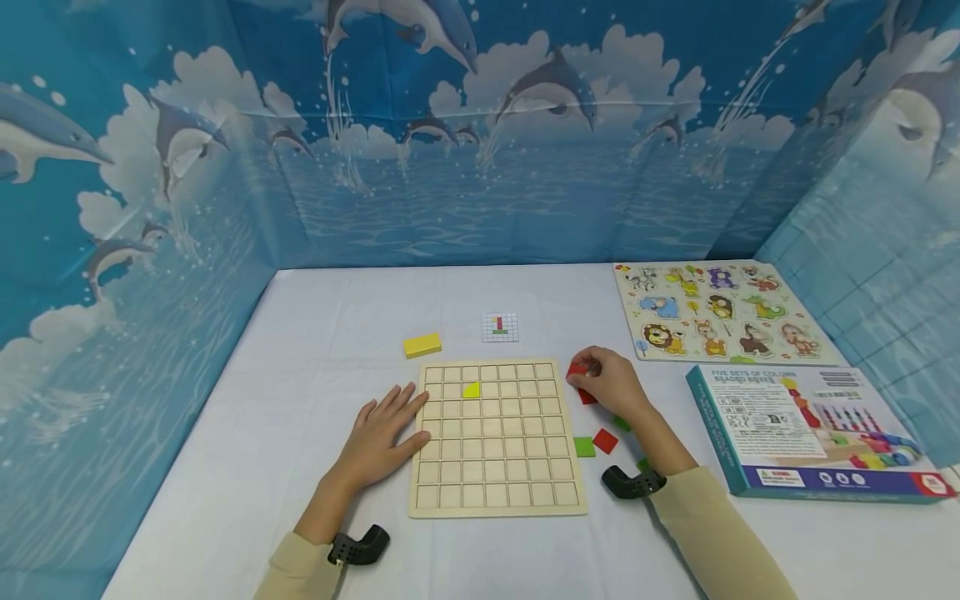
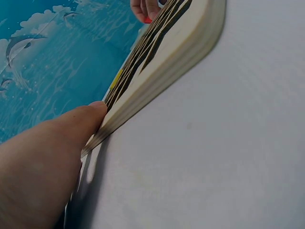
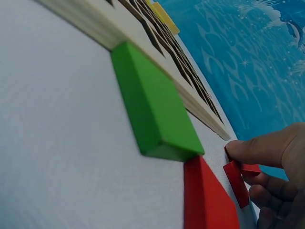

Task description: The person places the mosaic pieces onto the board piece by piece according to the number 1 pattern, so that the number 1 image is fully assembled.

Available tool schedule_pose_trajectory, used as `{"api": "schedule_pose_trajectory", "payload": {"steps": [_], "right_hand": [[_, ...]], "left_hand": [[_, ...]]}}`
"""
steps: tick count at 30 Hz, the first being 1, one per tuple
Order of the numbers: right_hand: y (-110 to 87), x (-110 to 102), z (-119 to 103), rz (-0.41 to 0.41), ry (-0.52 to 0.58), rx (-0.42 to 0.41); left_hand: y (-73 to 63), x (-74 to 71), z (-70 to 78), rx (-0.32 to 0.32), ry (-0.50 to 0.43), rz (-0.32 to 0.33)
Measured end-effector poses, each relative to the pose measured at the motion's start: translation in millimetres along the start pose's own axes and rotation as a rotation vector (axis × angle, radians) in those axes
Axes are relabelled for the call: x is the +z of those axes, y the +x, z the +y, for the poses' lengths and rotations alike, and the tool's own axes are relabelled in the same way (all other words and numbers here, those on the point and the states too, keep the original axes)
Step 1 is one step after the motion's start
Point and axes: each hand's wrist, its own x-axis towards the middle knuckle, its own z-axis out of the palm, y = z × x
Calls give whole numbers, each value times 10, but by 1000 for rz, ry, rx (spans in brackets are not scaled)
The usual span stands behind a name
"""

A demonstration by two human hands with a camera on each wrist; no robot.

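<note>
A wooden grid board [image 1: 447,510] lies flat, with a yellow tile [image 1: 471,390] in one upper-left cell. My left hand [image 1: 377,440] rests beside it, fingers spread, thumb and fingertips touching the left edge. Just past the upper right corner my right hand [image 1: 609,382] pinches a red block [image 1: 576,371] between thumb and fingers. Another red block [image 3: 237,183] sits right below those fingers. Nearer the wrist, a green block [image 3: 155,105] lies against the board's right edge, its corner meeting that of a red block [image 3: 207,200]. More green pieces [image 1: 621,423] are partly hidden by the right arm.
Behind the board are a long yellow block [image 1: 422,345] and a small printed grid card [image 1: 510,335] showing a coloured pattern. To the right lie an animal puzzle board [image 1: 693,292] and a flat toy box [image 1: 772,425]. A dolphin-print curtain [image 1: 480,208] encloses the white table [image 1: 337,308].
</note>
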Motion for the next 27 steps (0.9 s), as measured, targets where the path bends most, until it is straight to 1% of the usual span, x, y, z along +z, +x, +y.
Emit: {"api": "schedule_pose_trajectory", "payload": {"steps": [7,12,18,23,27], "right_hand": [[-7,10,-14,18,43,-44],[-25,9,-87,21,88,-67],[-29,26,-156,-5,117,-69],[-25,40,-233,-46,166,-61],[-22,62,-308,-64,169,-57]], "left_hand": [[-2,-4,5,-3,-1,-2],[-2,-6,10,-1,0,3],[-6,-12,13,3,-1,8],[-6,-14,18,3,-2,7],[-3,-13,21,4,0,9]]}}
